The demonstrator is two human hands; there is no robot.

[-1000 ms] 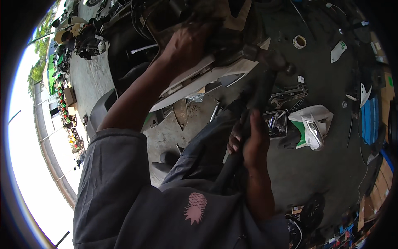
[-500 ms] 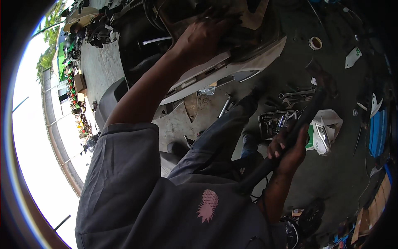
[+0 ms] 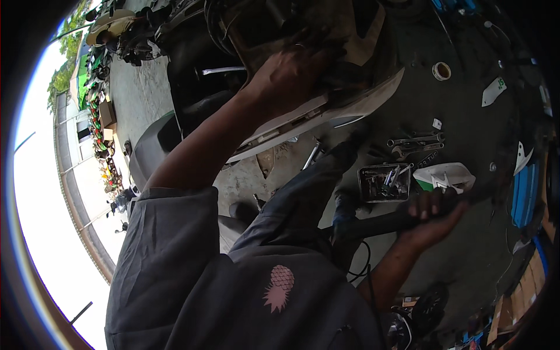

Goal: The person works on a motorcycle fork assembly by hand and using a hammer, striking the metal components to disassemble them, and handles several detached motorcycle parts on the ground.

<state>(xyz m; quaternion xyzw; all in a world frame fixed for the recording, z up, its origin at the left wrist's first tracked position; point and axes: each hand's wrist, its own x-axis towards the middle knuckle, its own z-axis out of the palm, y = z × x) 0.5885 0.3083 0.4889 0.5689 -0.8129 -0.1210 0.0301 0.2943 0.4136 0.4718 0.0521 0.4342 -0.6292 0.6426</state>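
White scuffed scooter body panel (image 3: 326, 111) served as landmark | left hand (image 3: 291, 73) pressed flat on it, apparently bracing | right hand (image 3: 431, 219) well below panel, fist wrapped round dark hammer handle (image 3: 379, 224), drawn back, head blurred | tool tray (image 3: 385, 182) below panel, within reach.

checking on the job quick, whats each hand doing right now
Left hand: spread flat on the scooter body panel, not closed around anything.
Right hand: closed around the dark handle of a long tool.

Concrete floor (image 3: 466, 245): wrenches (image 3: 415, 142), parts tray (image 3: 384, 182), tape roll (image 3: 441, 70).
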